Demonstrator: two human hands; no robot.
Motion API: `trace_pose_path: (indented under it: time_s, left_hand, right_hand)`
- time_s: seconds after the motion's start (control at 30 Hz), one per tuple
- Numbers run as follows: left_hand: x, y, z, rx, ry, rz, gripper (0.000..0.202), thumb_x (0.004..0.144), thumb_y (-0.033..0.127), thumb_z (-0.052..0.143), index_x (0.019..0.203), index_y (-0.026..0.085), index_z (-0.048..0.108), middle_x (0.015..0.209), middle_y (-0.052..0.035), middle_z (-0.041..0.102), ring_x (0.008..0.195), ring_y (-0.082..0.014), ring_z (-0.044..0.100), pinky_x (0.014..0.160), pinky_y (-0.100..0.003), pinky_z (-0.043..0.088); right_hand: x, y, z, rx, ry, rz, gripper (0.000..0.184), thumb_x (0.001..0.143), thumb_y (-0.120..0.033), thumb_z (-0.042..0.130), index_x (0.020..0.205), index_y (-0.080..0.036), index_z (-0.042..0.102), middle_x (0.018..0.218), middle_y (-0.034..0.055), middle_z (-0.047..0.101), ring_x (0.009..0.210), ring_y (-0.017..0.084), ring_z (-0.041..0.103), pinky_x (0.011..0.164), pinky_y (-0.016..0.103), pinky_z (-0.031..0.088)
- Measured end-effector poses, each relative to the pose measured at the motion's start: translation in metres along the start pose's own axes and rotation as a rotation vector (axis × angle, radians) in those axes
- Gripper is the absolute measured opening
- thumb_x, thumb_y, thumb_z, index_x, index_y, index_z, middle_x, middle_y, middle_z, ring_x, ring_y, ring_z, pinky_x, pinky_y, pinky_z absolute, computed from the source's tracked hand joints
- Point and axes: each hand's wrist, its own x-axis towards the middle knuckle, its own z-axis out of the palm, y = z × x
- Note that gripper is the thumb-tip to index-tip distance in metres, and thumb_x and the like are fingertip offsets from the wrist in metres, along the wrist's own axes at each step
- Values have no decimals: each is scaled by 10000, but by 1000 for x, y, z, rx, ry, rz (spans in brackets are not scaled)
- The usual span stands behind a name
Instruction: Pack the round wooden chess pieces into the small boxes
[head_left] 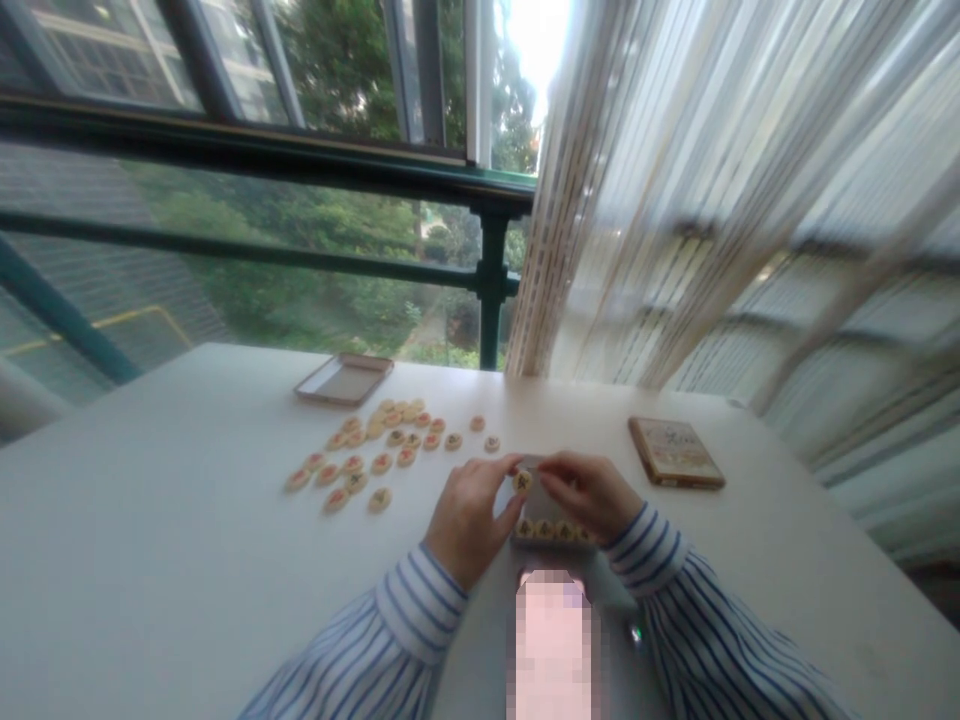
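Note:
Between the thumb and index finger of my left hand [466,515] is a round xiangqi piece [523,482], its dark character facing me. My right hand [596,493] is close beside it, fingers curled together over the right part of a shallow grey box [551,505]. Whether those fingers pinch anything is hidden. Along the near side of this box runs a row of xiangqi pieces [544,530] with dark characters. To the left, many loose pieces [382,462] with red or dark characters are spread on the white table [187,520], some piled at the back.
A shallow open box lid [345,380] rests at the table's back left. On the right lies a flat printed box [676,452]. Past the far edge are a green railing [491,270] and windows; a striped curtain [570,200] hangs at right. A pixelated patch covers the bottom centre.

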Motion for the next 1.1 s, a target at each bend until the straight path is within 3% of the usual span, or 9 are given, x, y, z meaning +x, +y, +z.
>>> trace_pose_path:
  time_s: [0.3,0.67,0.83,1.1]
  left_hand:
    - [-3,-7,13,-81,10,33,320,770,211,521,1087,184,493,951,-72,623,889,-191,557,781,-348,436]
    - [-6,-13,15,-156,-12,-15,310,760,212,539,1069,193,518,961,-73,620,915,-195,552,804,-363,444]
    - [-7,-13,14,-273,9,-168,283,742,282,571,1012,198,566,931,-61,635,845,-173,579,777,-336,466]
    - [-6,-13,13,-500,-75,-407,242,772,344,523,920,202,650,861,-41,686,744,-152,605,640,-268,469]
  right_hand:
    - [6,12,11,277,-73,49,210,765,-273,532,877,-138,647,815,62,675,727,142,599,671,253,475]
    - [12,23,18,462,-130,131,197,713,-279,594,818,-125,654,785,63,674,696,143,603,658,267,484]
    - [13,22,17,515,-107,147,174,694,-284,613,775,-133,646,741,48,669,675,139,598,661,275,485]
    - [12,12,17,535,-92,112,193,711,-318,596,788,-146,638,705,29,663,654,131,600,624,258,493]
